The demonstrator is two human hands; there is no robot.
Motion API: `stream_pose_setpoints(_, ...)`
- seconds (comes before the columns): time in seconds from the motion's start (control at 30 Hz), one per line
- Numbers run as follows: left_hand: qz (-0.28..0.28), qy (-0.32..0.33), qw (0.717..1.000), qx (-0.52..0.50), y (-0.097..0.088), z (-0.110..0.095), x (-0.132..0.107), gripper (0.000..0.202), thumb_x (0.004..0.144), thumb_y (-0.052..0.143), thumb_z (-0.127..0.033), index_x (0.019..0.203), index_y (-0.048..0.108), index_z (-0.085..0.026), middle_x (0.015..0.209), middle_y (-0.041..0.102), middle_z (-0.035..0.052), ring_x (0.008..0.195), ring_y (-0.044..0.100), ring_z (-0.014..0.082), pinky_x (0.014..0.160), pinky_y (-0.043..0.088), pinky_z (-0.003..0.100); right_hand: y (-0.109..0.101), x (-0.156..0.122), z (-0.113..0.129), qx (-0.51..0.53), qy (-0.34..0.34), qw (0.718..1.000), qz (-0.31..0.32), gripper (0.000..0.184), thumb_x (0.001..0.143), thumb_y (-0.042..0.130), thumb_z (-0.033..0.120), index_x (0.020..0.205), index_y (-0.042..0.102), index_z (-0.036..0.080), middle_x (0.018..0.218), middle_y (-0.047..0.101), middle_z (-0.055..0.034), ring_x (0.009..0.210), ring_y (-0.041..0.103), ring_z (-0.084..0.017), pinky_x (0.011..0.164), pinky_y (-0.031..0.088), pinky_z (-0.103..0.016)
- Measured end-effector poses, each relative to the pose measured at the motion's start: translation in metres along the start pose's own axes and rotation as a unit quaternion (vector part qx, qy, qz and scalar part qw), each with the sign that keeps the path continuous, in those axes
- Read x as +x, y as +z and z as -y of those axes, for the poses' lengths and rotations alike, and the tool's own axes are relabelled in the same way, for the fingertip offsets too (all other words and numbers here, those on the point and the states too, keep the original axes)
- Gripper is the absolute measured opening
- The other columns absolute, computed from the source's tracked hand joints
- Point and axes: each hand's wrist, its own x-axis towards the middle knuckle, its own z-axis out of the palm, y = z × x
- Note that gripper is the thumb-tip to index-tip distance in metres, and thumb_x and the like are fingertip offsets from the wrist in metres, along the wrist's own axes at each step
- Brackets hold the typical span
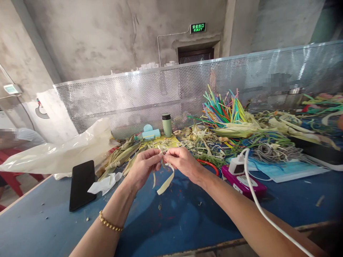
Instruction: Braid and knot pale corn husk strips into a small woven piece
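My left hand (144, 165) and my right hand (185, 165) meet over the middle of the blue table (160, 232). Both are closed in a pinch, fingertips almost touching, on a thin pale strip of husk (166, 185). One end of it curls down below my right fingers, and a narrower tail dangles under my left. A short piece also pokes up above the fingertips. What lies right between the fingertips is too small to make out. Beyond my hands are dried husk bundles (122, 159) and a heap of husk scraps (205, 137).
A black phone (82, 185) and crumpled white tissue (105, 183) lie left, beside a big plastic bag (69, 153). A green tumbler (166, 125) stands near the perforated metal screen (128, 103). Colourful stems (223, 109), a purple power block (242, 182) with white cable, and blue masks (289, 171) are right.
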Motion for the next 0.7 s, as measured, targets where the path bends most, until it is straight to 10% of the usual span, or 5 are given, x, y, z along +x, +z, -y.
stream_pose_setpoints(0.7, -0.047, 0.001, 0.997, -0.065, -0.0001, 0.0052, 0.0021, 0.032, 0.07, 0.079, -0.039, 0.064, 0.062, -0.013, 0.046, 0.045, -0.0039, 0.047, 0.033, 0.0065, 0.051, 0.026, 0.023, 0.0041, -0.003, 0.0061, 0.055, 0.017, 0.998, 0.02, 0.022, 0.077, 0.06, 0.028, 0.058, 0.058, 0.016, 0.047, 0.043, 0.0041, 0.047, 0.035, -0.008, 0.048, 0.024, -0.025)
